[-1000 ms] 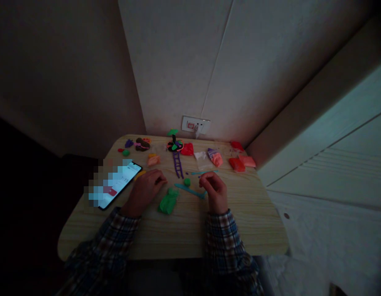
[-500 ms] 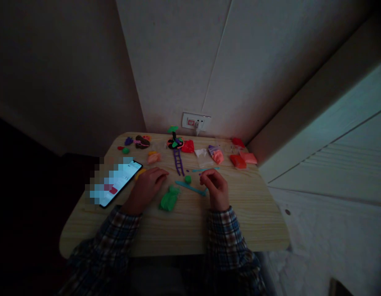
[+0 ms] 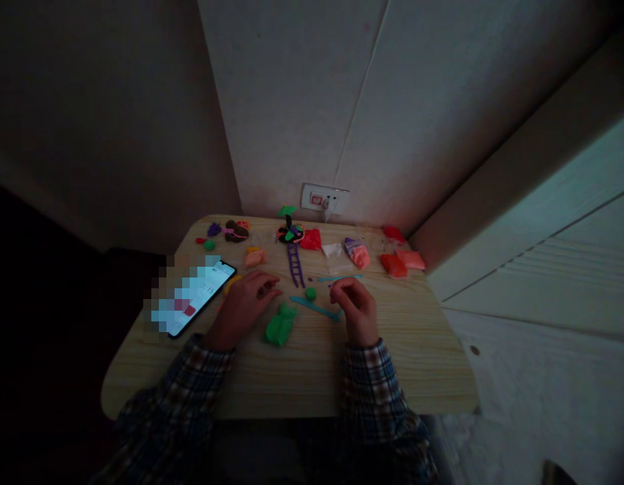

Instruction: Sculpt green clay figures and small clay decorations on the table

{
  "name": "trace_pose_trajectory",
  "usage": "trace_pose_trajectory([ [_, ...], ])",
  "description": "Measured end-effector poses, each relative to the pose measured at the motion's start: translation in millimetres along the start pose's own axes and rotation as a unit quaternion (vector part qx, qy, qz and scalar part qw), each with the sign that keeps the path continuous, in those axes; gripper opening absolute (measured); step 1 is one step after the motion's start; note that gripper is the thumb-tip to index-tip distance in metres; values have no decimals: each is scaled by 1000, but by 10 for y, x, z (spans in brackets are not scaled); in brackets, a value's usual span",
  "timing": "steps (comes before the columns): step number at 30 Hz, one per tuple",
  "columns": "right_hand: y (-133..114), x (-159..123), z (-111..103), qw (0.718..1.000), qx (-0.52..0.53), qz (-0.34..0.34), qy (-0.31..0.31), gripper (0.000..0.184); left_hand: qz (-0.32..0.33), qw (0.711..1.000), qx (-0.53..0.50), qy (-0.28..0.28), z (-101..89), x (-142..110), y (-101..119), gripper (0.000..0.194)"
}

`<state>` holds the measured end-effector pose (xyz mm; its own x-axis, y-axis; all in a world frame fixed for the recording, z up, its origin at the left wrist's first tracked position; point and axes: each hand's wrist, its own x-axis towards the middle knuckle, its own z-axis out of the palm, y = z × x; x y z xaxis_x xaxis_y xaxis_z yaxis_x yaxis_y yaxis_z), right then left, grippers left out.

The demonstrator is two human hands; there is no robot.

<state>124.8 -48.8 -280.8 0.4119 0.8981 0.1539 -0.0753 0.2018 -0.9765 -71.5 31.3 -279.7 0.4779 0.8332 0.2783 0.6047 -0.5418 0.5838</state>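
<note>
My left hand is held over the table beside the phone, its thumb and fingers apart with nothing between them. To the right, my right hand has its thumb and fingertips pressed together; whatever they pinch, if anything, is too small to make out. Between the hands lie a small green clay lump and a blue plastic modelling tool. A bag of green clay rests nearer to me. Behind them is a purple clay ladder, which reaches to a dark clay figure with a green top.
A lit phone lies at the left of the wooden table. Along the back are a brown clay piece, a red clay packet and orange packets. A thin blue stick lies beyond my right hand. A wall socket is behind.
The thumb of my left hand has moved away from its fingers, opening a gap. My right hand keeps its pinch. The whole view has shifted slightly.
</note>
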Motion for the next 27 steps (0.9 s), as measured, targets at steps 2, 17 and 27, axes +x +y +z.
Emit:
trace_pose_trajectory([
  [2,0,0,-1,1000,-2,1,1,17,0,1000,-6,5,1,0,-3,19],
  [17,-10,1,8,1000,-7,-2,1,20,-37,996,-71,27,-62,7,59,19],
  [27,-1,1,1,1000,-12,2,-1,20,-82,991,-104,11,-94,14,83,28],
])
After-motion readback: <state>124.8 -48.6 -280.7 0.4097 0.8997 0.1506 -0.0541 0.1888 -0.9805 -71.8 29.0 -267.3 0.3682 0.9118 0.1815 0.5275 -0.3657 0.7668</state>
